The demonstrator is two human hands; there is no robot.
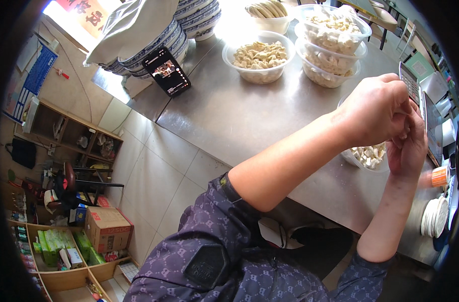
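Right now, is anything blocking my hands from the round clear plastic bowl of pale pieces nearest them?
Nothing visible does. Your left hand and right hand meet in front of the round clear plastic bowl in this view, partly hiding it; the clear stacked plastic bowls stand beyond it.

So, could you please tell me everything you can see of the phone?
The phone is a thin black slab with rounded corners, its screen lit: a picture in the upper middle on a dark ground, with small icons down the right side. It stands tilted on a short edge on the metal table, close to the stacked bowls. What props its back is hidden.
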